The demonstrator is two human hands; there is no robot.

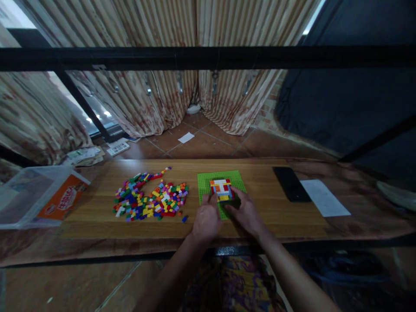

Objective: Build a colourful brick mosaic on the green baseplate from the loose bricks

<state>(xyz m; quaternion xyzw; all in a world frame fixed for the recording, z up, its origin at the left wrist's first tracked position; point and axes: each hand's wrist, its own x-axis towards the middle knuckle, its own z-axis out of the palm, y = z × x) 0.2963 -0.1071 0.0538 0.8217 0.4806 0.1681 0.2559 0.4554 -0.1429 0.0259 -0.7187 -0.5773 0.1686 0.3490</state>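
A small build of toy bricks (221, 186), in white, red, yellow and blue, stands on a green studded baseplate (204, 182). My left hand (207, 216) is at its front left corner, fingers curled and pressed to the bricks. From the right, my right hand (246, 211) reaches round the build, its fingers against the side and its thumb near the front. The front right part of the build is in shadow and partly hidden by my hands. To the left lies a spread pile of loose bricks (165, 197) in many colours.
A clear plastic box with an orange label (63, 197) stands at the left end of the wooden board (260, 225). On the right lie a black phone-like slab (290, 184) and a white sheet of paper (326, 198). A dark metal bar (208, 58) crosses beyond the table.
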